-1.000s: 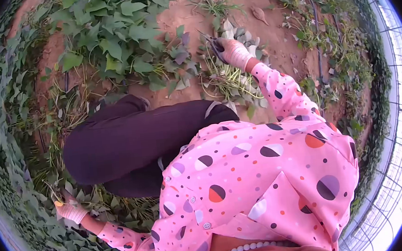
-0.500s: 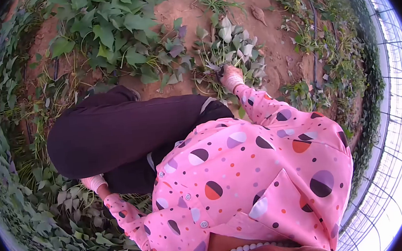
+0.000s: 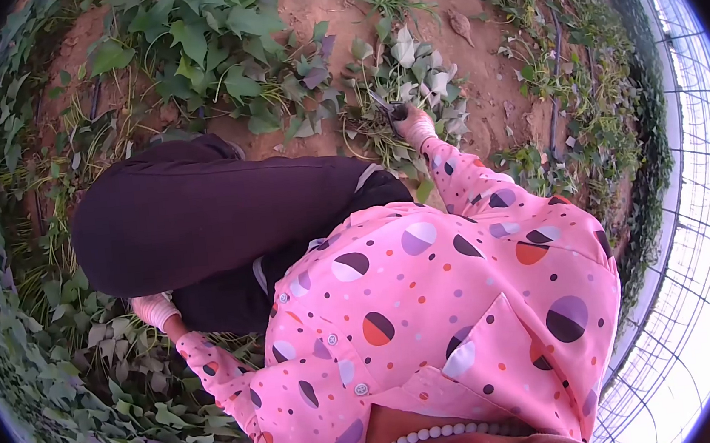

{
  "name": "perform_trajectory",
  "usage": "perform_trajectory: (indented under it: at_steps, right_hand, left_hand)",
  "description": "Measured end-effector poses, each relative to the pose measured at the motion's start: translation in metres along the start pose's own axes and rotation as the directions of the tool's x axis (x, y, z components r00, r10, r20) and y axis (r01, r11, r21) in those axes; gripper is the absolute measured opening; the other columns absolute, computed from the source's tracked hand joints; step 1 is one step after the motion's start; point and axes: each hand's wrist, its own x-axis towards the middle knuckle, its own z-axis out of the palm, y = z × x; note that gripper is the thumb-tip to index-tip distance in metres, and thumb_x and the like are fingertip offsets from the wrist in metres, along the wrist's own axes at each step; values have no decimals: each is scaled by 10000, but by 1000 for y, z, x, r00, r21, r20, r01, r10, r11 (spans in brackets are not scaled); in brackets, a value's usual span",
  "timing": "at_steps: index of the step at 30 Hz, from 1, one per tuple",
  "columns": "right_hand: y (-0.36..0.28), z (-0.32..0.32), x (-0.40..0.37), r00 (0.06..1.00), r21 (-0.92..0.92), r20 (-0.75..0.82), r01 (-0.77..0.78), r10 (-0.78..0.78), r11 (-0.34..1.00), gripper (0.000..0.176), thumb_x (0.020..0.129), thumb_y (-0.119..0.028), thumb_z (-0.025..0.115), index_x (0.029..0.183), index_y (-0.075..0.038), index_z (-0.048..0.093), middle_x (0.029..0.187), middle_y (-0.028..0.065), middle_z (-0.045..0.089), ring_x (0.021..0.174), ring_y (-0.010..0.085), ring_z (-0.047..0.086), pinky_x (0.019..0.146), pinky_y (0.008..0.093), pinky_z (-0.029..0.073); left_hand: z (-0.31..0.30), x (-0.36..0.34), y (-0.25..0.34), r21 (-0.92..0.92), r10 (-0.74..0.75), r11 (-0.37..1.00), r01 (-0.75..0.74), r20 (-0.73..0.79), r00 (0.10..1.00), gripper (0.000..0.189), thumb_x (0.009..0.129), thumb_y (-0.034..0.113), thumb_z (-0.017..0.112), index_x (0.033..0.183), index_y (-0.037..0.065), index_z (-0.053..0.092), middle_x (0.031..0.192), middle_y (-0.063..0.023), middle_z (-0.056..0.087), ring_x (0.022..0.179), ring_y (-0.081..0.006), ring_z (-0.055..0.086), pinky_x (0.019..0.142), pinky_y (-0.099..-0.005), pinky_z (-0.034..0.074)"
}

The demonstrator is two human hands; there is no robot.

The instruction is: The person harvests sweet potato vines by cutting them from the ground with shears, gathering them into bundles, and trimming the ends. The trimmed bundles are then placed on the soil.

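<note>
My right hand (image 3: 417, 125) is closed around dark-handled scissors (image 3: 383, 106), whose metal blades point up and left. It hovers at a bunch of pale, drooping leaves and stems (image 3: 422, 78) lying on the soil. Whether the blades touch a stem, I cannot make out. Low on the left, my left hand (image 3: 153, 310) shows only its back and wrist beside my bent knee, close to grey-green leaves (image 3: 117, 338). My knee and the angle hide its fingers.
Leafy vines (image 3: 209, 39) cover the ground ahead and to the left. A brownish root (image 3: 461, 27) lies on the bare soil (image 3: 486, 72). A dark hose (image 3: 555, 74) runs along the vines on the right, before a wire-lined greenhouse wall (image 3: 690, 146).
My right hand has shifted slightly up and right, and the scissor blades now angle more steeply upward. My left hand and knee appear slightly farther left and higher in view.
</note>
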Motion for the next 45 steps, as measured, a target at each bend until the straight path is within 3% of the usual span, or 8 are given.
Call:
perform_trajectory:
  at_steps: [4,6,11,24,28,30,36,45]
  right_hand:
    - [-6,7,2,999,-42,-7,37,-37,998,544,731,-519,675,1103,-124,635,1017,123,694,1016,286,645,896,366,487]
    - [-22,5,-3,998,-314,33,60,-53,948,555,729,-511,687,1123,-126,612,1012,151,688,1015,291,645,897,371,488]
    - [-38,23,6,997,-477,-24,58,-80,877,526,728,-421,711,1121,-90,595,1029,133,692,1000,274,659,890,393,484]
    - [-3,-2,37,1000,-133,-23,8,-11,991,487,781,-416,636,1150,-99,602,1061,158,677,1051,312,629,932,382,452]
    - [-33,-5,5,995,-286,-32,82,-95,955,543,743,-482,666,1107,-83,610,1037,184,677,1020,304,644,902,389,480]
    - [-38,9,7,993,-358,45,118,-110,926,665,696,-505,714,1176,-73,557,1070,168,670,1026,294,644,895,404,487]
    - [-48,23,-2,989,-517,86,145,-117,843,842,617,-468,805,1273,-74,452,1127,137,648,1078,278,622,932,403,477]
    - [-29,-8,11,992,-248,60,122,-110,961,722,664,-450,752,1238,-75,525,1133,149,653,1074,291,624,946,368,475]
  left_hand:
    - [1,-5,-1,-120,-6,993,3,-24,1000,265,759,-49,629,1004,48,600,898,-93,661,774,-206,635,712,-305,499]
    - [16,1,-12,-291,5,956,-24,-64,998,252,790,-66,595,1017,42,599,901,-71,660,770,-163,617,708,-285,496]
    - [3,-3,-1,-152,-10,988,12,12,1000,248,811,-76,571,1029,37,603,928,-66,665,787,-128,604,717,-270,493]
    - [-4,-8,5,-257,-26,966,15,-40,999,343,752,-6,661,1082,73,613,948,-91,676,799,-185,612,734,-307,494]
    - [-14,-13,16,-393,-6,919,-15,-53,999,348,746,-3,667,1082,71,613,945,-93,677,806,-198,619,733,-309,494]
    - [-35,-19,30,-132,-16,991,12,-26,1000,341,749,-7,670,1078,63,613,942,-89,676,810,-190,620,734,-310,496]
    - [-35,-21,32,-210,-68,975,68,11,998,319,762,-15,644,1072,57,617,948,-107,675,831,-203,632,750,-316,497]
    - [-21,-19,19,-316,18,948,-41,-76,997,323,731,5,679,1047,45,626,950,-129,673,828,-268,632,753,-346,495]
